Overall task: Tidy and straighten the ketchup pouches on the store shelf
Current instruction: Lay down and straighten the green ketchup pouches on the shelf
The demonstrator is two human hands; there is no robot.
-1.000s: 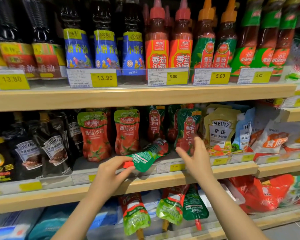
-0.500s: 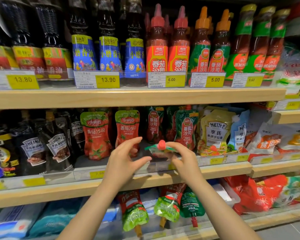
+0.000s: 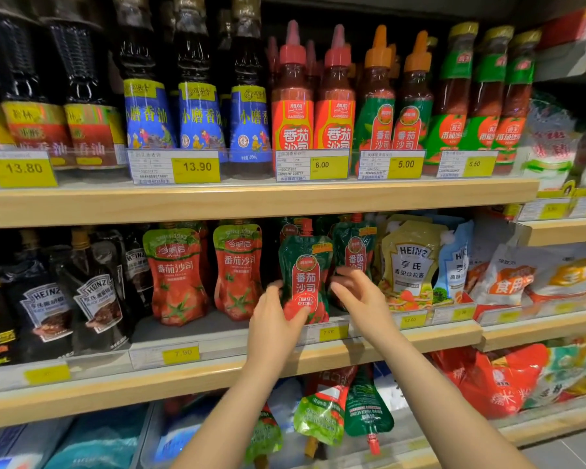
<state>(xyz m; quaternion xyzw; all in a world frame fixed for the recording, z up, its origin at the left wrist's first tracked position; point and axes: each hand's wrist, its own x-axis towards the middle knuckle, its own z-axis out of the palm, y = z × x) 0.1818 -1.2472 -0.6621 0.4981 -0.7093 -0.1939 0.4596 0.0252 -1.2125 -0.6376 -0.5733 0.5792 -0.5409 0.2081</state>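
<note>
A green-and-red ketchup pouch with a red cap stands upright at the front of the middle shelf. My left hand grips its lower left corner, thumb across the front. My right hand sits against its right edge with fingers spread, partly covering a second green pouch behind. Two red pouches stand upright to the left.
Dark Heinz sauce pouches fill the shelf's left, yellow and blue Heinz pouches the right. Ketchup and oil bottles line the shelf above. More pouches lie upside down on the shelf below.
The green pouch, lying flat across the shelf edge a second ago, has been turned and now stands upright facing front. Both hands moved up and closer around it.
</note>
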